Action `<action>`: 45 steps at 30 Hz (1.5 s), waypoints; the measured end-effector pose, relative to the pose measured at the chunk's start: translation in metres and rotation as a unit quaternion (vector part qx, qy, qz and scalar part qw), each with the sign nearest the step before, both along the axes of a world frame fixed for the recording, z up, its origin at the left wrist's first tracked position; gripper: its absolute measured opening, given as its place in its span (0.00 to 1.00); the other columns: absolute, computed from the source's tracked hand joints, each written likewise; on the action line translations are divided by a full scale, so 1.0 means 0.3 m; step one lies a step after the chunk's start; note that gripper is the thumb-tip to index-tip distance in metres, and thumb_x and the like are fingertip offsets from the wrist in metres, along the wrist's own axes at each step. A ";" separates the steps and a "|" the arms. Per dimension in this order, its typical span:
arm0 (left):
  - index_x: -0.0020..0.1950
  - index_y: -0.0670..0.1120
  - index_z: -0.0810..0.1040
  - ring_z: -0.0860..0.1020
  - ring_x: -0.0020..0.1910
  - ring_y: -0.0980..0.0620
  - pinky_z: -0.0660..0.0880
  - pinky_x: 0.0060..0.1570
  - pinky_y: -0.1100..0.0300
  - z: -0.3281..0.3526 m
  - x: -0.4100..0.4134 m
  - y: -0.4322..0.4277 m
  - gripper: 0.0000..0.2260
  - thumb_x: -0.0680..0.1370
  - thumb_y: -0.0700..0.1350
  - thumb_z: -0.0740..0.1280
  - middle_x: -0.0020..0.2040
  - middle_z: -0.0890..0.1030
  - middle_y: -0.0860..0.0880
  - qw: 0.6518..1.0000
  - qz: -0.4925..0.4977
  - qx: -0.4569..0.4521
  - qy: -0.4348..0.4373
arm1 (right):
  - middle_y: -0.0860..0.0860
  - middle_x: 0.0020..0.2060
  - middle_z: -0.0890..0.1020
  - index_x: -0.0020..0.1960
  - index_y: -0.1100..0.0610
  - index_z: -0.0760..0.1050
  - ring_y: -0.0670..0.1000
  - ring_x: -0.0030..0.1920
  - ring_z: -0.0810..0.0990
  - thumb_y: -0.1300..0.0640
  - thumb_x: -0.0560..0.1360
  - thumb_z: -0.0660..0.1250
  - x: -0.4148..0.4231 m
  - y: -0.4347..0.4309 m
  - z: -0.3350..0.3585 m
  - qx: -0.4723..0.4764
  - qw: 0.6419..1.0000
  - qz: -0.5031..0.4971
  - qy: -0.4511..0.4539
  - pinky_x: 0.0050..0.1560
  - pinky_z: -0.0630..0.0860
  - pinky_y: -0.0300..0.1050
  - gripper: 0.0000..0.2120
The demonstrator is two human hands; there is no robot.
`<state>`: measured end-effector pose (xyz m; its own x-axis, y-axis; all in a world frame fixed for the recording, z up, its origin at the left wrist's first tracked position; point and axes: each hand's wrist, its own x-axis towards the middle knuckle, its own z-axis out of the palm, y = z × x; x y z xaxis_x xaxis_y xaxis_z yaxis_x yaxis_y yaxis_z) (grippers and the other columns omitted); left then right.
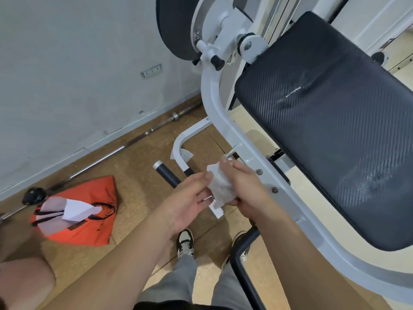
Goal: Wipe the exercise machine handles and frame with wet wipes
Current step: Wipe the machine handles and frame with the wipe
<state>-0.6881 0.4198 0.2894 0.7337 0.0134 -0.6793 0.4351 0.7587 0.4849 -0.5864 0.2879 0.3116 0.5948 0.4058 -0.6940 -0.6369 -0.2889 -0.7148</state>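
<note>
— Where is the wipe (221, 186) sitting?

— It is lying crumpled in the lower centre of the view, between both hands, in front of the white frame (223, 121) tube.

— What are the hands doing?

— The left hand (190, 198) is pinching the wipe's left edge, with the thumb on top and the fingers underneath. The right hand (245, 184) is curling around its right side, thumb pointing up. Both are holding the wipe, and neither is touching the machine.

— And the handle (166, 173)?

— It is sticking out just left of the hands, black with a silver cap, and partly hiding behind the left hand.

— What is filling the right side?

— A black pad (324, 121) is slanting from the upper right down to the lower right, with the frame curving around its lower edge. A dark disc (172, 25) is showing at top centre.

— Anything lying on the floor (138, 198)?

— An orange bag (89, 211) is lying at lower left with white paper poking out. A barbell (111, 153) is running along the foot of the wall. The person's shoes (185, 242) are showing at bottom centre.
</note>
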 end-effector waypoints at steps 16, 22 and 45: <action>0.60 0.43 0.84 0.83 0.59 0.43 0.74 0.68 0.45 -0.049 0.061 -0.038 0.11 0.84 0.48 0.66 0.56 0.86 0.42 0.991 -0.045 0.124 0.032 | 0.54 0.51 0.89 0.60 0.57 0.84 0.53 0.56 0.87 0.31 0.78 0.65 0.001 -0.055 -0.133 -0.066 0.997 -0.041 0.024 0.61 0.82 0.52 0.31; 0.60 0.46 0.82 0.84 0.59 0.43 0.76 0.66 0.40 -0.089 0.065 -0.053 0.12 0.86 0.48 0.62 0.56 0.86 0.42 0.989 0.011 0.124 0.078 | 0.60 0.66 0.83 0.68 0.57 0.81 0.59 0.69 0.80 0.38 0.83 0.63 -0.040 -0.110 -0.214 0.118 0.989 0.011 0.082 0.73 0.71 0.60 0.26; 0.63 0.49 0.73 0.78 0.52 0.52 0.78 0.51 0.58 -0.221 0.242 0.136 0.14 0.79 0.44 0.68 0.58 0.76 0.53 0.853 -0.120 0.466 0.202 | 0.54 0.42 0.75 0.47 0.63 0.74 0.55 0.47 0.74 0.55 0.79 0.70 -0.078 -0.055 -0.477 -0.082 0.990 -0.103 0.047 0.52 0.71 0.50 0.11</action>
